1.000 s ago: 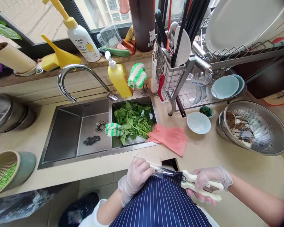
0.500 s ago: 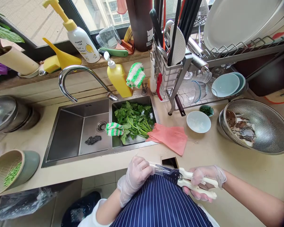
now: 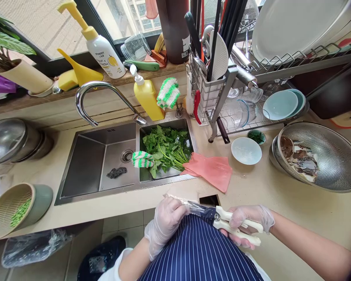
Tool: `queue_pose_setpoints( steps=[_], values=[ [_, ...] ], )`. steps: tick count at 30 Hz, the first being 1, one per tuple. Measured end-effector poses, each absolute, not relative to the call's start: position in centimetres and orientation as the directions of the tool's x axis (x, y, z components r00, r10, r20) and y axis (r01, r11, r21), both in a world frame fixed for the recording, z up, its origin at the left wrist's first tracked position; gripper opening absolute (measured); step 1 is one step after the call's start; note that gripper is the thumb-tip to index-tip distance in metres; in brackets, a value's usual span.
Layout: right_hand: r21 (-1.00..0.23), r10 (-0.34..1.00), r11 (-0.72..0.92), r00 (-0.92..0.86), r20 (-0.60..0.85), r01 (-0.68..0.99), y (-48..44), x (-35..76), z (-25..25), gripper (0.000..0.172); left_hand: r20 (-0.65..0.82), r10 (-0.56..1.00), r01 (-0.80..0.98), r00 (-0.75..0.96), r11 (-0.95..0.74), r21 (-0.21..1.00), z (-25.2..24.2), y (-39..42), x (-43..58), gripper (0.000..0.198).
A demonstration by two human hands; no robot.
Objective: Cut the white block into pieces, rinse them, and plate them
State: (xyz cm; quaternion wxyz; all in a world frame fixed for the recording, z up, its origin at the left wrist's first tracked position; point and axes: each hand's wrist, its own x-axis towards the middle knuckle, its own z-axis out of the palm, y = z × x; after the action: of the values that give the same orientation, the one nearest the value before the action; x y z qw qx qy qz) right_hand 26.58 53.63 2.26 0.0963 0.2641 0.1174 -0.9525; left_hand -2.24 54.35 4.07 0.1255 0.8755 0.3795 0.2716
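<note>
Both of my hands wear clear disposable gloves and meet in front of a blue striped apron [image 3: 190, 249]. My right hand [image 3: 244, 226] is wrapped around the white handles of kitchen scissors [image 3: 213, 216], whose dark blades point left. My left hand [image 3: 168, 218] is closed on a clear plastic piece [image 3: 174, 198] at the blade end; part of it sticks out above the fist. Plastic seems to lie over the blades, but I cannot tell whether it is a wrapper or a cover. The blade tips are hidden at my left fingers.
Leafy greens [image 3: 166, 150] fill the small sink basin, with pink rubber gloves [image 3: 212, 169] beside it. A scouring pad [image 3: 116, 172] lies in the large basin [image 3: 84, 168]. To the right are a white bowl [image 3: 246, 151] and a metal colander [image 3: 339, 168]. A basket [image 3: 32, 207] holds green beans.
The scissors and my right hand have shifted slightly left, towards my left hand. More clear plastic now shows above my left fist. The camera view has turned a little.
</note>
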Motion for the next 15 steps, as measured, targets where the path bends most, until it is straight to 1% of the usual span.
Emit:
queue_pose_setpoints(
  steps=[3, 7, 11, 15],
  values=[
    [-0.176, -0.144, -0.951, -0.866, -0.479, 0.255, 53.8, 26.1, 1.2, 0.035, 0.379, 0.745, 0.583, 0.549, -0.666, 0.466, 4.0, 54.1, -2.2, 0.023],
    [-0.154, -0.183, -0.945, -0.857, -0.481, 0.288, 54.3, 26.3, 0.7, 0.035, 0.380, 0.756, 0.571, 0.533, -0.653, 0.498, 3.8, 54.1, -2.4, 0.021],
    [-0.142, -0.175, -0.952, -0.862, -0.475, 0.271, 54.3, 26.1, 0.5, 0.035, 0.394, 0.758, 0.563, 0.520, -0.651, 0.509, 3.8, 54.3, -2.4, 0.018],
    [-0.117, -0.176, -0.964, -0.900, -0.399, 0.241, 54.0, 24.9, -0.6, 0.036, 0.389, 0.753, 0.551, 0.531, -0.655, 0.518, 3.8, 54.4, -2.1, 0.017]
  ],
)
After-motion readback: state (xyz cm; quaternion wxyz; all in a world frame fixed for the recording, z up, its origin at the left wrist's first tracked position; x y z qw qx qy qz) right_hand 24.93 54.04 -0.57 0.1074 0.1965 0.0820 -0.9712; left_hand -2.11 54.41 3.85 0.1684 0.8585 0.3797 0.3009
